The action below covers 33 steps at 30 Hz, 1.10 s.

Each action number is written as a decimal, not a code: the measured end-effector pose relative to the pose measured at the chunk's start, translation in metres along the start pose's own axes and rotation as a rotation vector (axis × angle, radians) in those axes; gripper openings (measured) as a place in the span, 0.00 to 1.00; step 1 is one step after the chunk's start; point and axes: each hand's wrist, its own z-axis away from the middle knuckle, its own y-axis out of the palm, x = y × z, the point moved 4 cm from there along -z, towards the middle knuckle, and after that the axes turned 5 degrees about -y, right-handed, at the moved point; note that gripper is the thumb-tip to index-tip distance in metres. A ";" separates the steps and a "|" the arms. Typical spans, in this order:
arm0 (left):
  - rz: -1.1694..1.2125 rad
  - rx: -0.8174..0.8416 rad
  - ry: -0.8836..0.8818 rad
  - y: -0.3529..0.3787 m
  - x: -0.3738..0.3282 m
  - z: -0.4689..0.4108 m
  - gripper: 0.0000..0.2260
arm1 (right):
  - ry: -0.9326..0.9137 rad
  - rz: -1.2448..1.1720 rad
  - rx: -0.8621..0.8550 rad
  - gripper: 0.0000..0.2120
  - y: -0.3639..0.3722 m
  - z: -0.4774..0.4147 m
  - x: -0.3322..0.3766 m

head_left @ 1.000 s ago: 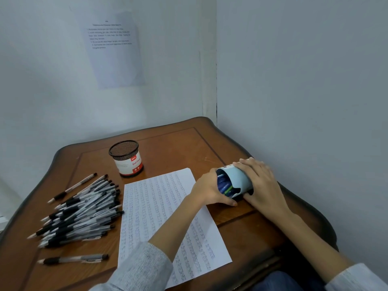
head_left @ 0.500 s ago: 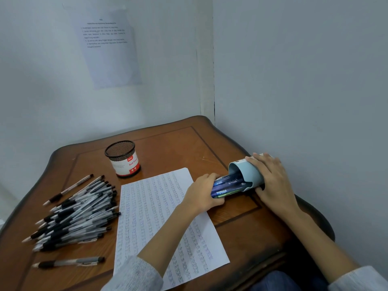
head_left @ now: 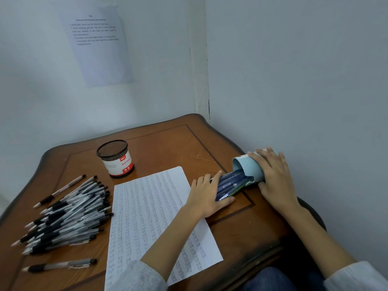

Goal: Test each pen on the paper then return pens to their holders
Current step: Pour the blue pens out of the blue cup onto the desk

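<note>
Wooden table against pale corner walls

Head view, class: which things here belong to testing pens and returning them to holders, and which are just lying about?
Job: blue pens, blue holder, paper, black pens, grey pen, mesh holder, left hand, right hand.
Lying about: wall notice, table.

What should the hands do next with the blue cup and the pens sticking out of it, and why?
Probably the right hand should slide the blue cup back off the blue pens while the left hand holds them. The cup lies on its side on the table, the pens poke about halfway out, and the left hand grips their ends.
</note>
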 end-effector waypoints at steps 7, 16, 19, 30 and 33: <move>0.011 0.005 -0.017 0.002 0.002 0.000 0.35 | 0.220 0.000 -0.098 0.39 -0.011 0.010 -0.035; 0.091 -0.020 -0.016 0.001 0.001 0.001 0.37 | 0.345 -0.237 -0.174 0.40 -0.024 0.019 -0.041; 0.122 -0.036 -0.017 0.000 0.000 0.002 0.37 | 0.334 -0.275 -0.159 0.40 -0.024 0.019 -0.036; 0.212 -0.035 -0.054 -0.009 0.011 0.017 0.39 | 0.414 -0.387 -0.194 0.41 -0.024 0.014 -0.017; 0.311 -0.131 -0.110 -0.020 0.030 0.026 0.33 | 0.384 -0.443 -0.202 0.42 -0.021 0.005 -0.004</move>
